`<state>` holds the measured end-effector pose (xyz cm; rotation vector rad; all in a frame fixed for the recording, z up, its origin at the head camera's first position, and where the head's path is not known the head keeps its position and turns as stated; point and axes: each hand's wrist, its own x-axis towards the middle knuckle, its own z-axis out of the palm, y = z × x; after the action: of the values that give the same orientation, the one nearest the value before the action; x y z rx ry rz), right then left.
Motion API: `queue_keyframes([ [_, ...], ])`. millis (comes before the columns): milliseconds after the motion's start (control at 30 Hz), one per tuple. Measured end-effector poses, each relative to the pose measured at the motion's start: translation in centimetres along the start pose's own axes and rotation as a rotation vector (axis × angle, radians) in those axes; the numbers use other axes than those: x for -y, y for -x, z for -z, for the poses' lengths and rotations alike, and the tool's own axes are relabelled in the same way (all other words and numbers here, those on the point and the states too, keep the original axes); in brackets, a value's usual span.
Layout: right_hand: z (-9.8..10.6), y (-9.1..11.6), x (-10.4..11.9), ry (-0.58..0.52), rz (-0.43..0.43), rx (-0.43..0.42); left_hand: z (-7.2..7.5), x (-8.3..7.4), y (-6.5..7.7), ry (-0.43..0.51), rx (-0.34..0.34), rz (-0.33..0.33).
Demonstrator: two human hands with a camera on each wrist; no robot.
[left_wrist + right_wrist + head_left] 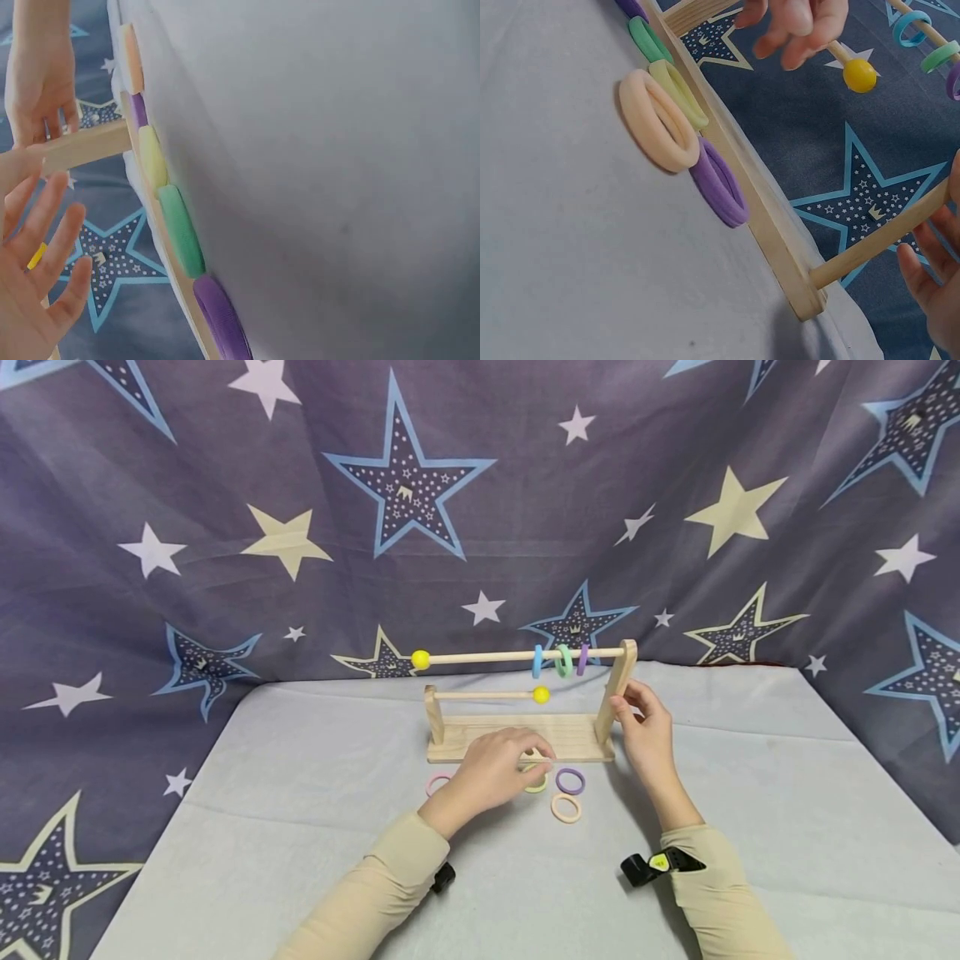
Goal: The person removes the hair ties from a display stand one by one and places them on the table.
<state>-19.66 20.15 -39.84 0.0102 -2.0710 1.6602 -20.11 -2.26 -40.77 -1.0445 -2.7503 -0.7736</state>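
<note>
The person's left hand (498, 768) hovers in front of the wooden stand (570, 727), its fingers loosely bent and apart, with nothing between them. The right hand (647, 731) pinches the stand's tall post (622, 670) between thumb and fingers.

Beneath the left fingertips, a yellow-green ring (535, 781) lies on the cloth (750, 793); to their right is a purple ring (571, 782), with a peach ring (566, 809) just beside it, nearer the person. Left of those fingers, a pink ring (437, 783) shows partly behind the hand. The left wrist view also shows a green ring (180, 231) and another purple ring (222, 319) below the left fingers.

Above and left of the right fingers, the upper rod (487, 657) carries blue, green and purple rings. Beyond the left fingertips, the lower rod (483, 695) ends in a yellow ball (541, 694).
</note>
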Motion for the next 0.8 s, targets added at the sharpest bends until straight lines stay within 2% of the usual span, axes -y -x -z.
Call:
queue_keyframes([
  [233,0.0,0.0,0.0,-0.004,0.005,-0.004,0.2,-0.1,-0.1,0.030,-0.167,0.030],
  [400,-0.1,0.0,0.2,-0.007,0.010,-0.001,0.7,-0.6,-0.2,0.039,-0.256,0.073],
  [600,-0.2,0.0,0.2,-0.007,0.017,-0.002,1.0,-1.4,-0.6,0.056,-0.398,0.147],
  [800,-0.3,-0.7,-2.3,-0.011,0.017,-0.031,1.6,-2.0,-1.6,0.096,-0.498,0.215],
])
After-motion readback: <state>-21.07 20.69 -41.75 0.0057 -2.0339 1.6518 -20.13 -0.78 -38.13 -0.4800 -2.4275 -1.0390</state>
